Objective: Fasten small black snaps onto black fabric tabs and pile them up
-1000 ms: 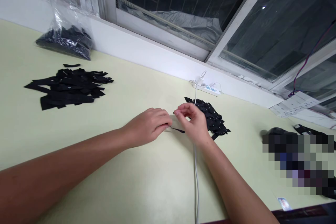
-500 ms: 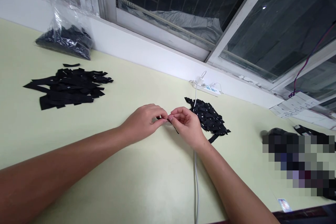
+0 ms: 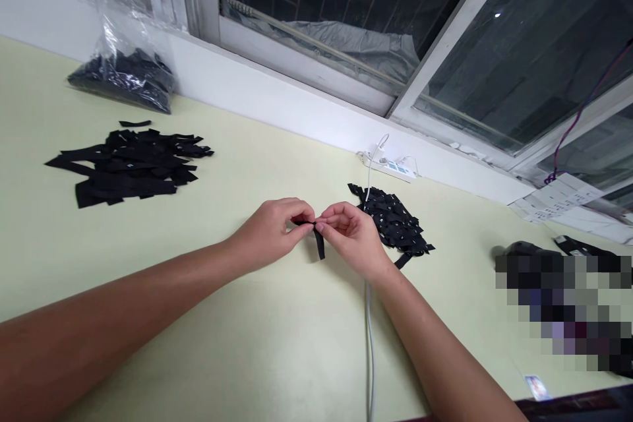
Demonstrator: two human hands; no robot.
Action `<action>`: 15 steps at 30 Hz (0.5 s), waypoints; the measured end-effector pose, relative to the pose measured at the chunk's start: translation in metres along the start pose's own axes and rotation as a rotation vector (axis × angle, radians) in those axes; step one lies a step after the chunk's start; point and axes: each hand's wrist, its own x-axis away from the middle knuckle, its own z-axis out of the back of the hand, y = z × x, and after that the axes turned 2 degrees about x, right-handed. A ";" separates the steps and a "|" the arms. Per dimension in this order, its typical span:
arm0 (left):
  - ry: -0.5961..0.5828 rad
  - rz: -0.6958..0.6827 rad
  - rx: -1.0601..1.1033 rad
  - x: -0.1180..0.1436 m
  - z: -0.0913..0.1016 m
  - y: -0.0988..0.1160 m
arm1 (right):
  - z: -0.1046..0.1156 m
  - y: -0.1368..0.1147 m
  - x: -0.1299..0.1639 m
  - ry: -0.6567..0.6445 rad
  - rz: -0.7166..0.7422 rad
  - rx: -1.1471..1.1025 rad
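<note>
My left hand (image 3: 274, 232) and my right hand (image 3: 352, 236) meet fingertip to fingertip above the pale green table (image 3: 257, 343). Between them they pinch a small black fabric strip (image 3: 319, 242), whose free end hangs down toward the table. Just right of my right hand lies a small heap of black fabric pieces with white marks (image 3: 395, 223). A wider pile of black strips (image 3: 127, 163) lies far to the left.
A clear plastic bag of black pieces (image 3: 122, 72) leans against the window sill at back left. A white cable (image 3: 368, 336) runs from a power strip (image 3: 390, 166) toward the front edge. A dark blurred object (image 3: 564, 306) sits at the right.
The hands lifted the strip off the table and drew together; the strip, flat a second ago, now hangs from the fingertips.
</note>
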 end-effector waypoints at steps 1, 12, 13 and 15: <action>-0.002 0.007 0.003 0.000 0.000 0.000 | 0.000 0.000 0.000 -0.001 -0.007 -0.010; -0.035 -0.038 -0.050 -0.001 0.000 -0.006 | -0.003 -0.003 -0.001 0.046 -0.138 -0.140; -0.041 -0.037 -0.053 -0.001 -0.001 -0.006 | -0.004 -0.004 -0.001 0.042 -0.142 -0.154; -0.053 -0.035 -0.062 -0.001 -0.001 -0.006 | -0.004 -0.004 0.000 0.037 -0.151 -0.174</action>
